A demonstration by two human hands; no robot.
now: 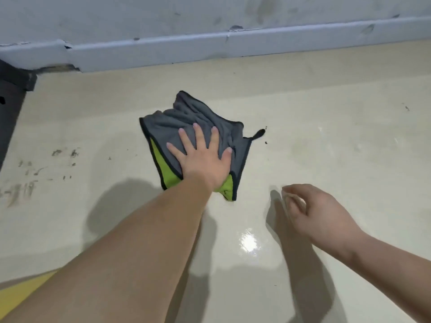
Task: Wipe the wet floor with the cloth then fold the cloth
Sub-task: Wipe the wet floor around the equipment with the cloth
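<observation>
A grey cloth with a lime-green underside and black edging lies crumpled on the pale glossy floor. My left hand presses flat on it, fingers spread, palm over its near part. A small black hanging loop sticks out at the cloth's right corner. My right hand hovers just above the floor to the right of the cloth, fingers loosely curled, holding nothing. A bright wet-looking glare shows on the floor between my arms.
A white skirting board and scuffed wall run along the far side. A dark object stands at the left edge. Dirty smudges mark the floor on the left. A yellow patch shows at bottom left.
</observation>
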